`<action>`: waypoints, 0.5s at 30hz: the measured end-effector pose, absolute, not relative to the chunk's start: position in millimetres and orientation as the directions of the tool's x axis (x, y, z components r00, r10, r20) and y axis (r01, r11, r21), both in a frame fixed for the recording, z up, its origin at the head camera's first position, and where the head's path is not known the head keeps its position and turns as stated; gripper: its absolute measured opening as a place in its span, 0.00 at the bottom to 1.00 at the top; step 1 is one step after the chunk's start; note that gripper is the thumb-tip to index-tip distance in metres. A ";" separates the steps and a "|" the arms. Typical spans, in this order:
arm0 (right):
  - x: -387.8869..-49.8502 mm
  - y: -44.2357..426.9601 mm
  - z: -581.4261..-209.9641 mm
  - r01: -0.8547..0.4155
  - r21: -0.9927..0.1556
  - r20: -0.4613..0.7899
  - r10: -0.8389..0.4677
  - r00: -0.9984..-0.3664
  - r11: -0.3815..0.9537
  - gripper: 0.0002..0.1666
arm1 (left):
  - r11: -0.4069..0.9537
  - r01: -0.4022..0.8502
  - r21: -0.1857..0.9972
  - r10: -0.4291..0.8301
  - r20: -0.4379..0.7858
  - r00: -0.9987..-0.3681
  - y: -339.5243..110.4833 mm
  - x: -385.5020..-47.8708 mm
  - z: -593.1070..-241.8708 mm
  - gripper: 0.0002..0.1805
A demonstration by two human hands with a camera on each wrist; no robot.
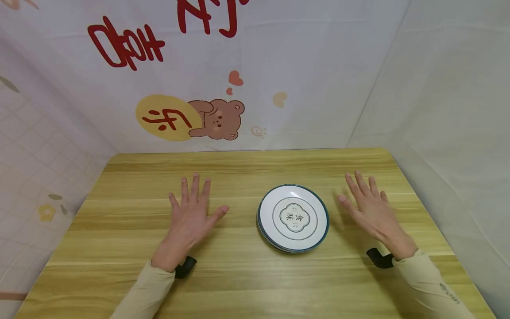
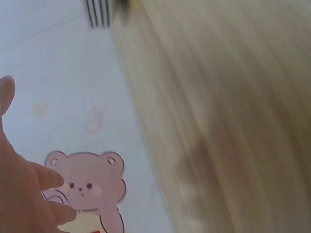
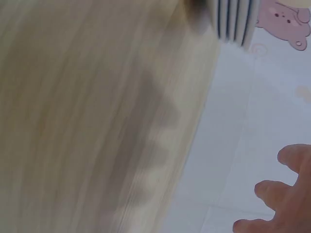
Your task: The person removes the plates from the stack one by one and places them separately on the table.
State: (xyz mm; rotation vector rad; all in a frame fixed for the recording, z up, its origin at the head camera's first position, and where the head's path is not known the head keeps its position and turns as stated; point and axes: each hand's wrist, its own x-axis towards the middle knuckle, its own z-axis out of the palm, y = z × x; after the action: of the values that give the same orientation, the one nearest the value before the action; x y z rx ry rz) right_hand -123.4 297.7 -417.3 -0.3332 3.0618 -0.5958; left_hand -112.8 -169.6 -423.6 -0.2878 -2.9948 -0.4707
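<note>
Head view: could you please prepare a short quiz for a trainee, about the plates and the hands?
1. Multiple choice: which colour edges the top of the stack of round, glossy white plates? A) red; B) blue-green; C) yellow.
2. True or false: in the head view, the plates lie between the bare left hand and the bare right hand.
3. Short answer: does either of the hands hold a plate?

Key: 1. B; 2. True; 3. No, both have spread fingers.

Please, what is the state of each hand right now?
Left hand: open, fingers spread, holding nothing.
Right hand: open, fingers spread, holding nothing.
</note>
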 end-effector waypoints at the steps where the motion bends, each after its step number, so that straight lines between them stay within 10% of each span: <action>1: -123.2 296.2 -417.0 -0.203 -0.386 0.032 -0.207 -0.978 0.900 0.45 | 0.931 0.199 0.306 0.171 0.116 -0.978 -166.1 -112.9 -422.0 0.54; 15: -121.0 277.6 -419.0 -0.194 -0.600 0.016 -0.231 -0.973 0.776 0.43 | 0.854 0.228 0.467 0.209 0.093 -0.974 -122.4 -110.8 -413.1 0.51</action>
State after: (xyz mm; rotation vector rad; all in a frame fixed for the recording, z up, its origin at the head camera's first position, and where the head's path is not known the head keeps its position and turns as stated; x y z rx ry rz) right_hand -121.0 277.6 -419.0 -0.3485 2.9055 -0.9712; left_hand -110.8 -122.4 -413.1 -0.3515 -2.9872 -0.7600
